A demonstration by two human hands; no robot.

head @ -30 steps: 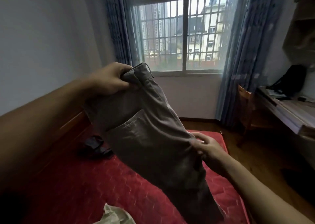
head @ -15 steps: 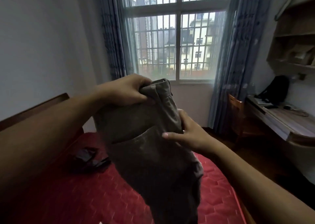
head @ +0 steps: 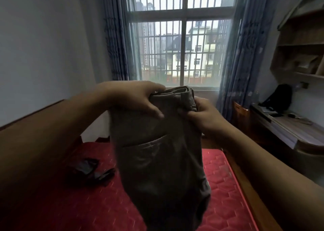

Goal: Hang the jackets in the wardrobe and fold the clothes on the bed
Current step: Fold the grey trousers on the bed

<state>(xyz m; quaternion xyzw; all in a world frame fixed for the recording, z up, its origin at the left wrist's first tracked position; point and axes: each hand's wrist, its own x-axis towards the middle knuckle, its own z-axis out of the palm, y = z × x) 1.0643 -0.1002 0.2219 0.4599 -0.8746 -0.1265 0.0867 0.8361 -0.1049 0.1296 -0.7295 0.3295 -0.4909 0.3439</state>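
Note:
A pair of grey-beige trousers (head: 157,157) hangs in the air over the red quilted bed (head: 220,192), back pocket facing me, legs dropping out of the bottom of the view. My left hand (head: 138,99) grips the left end of the waistband, thumb over the front. My right hand (head: 201,113) pinches the right end of the waistband beside it. A dark crumpled garment (head: 91,171) lies on the bed at the left.
A barred window (head: 182,46) with blue curtains (head: 236,55) is straight ahead. At the right stand a wooden desk (head: 287,129) carrying a black bag (head: 278,97), a chair (head: 240,115) and wall shelves (head: 301,43). The wooden bed frame (head: 245,187) runs along the right side.
My right hand climbed from the trouser leg to the waistband and took hold next to the left hand. The trousers now hang straight instead of slanted, and the view tilted upward.

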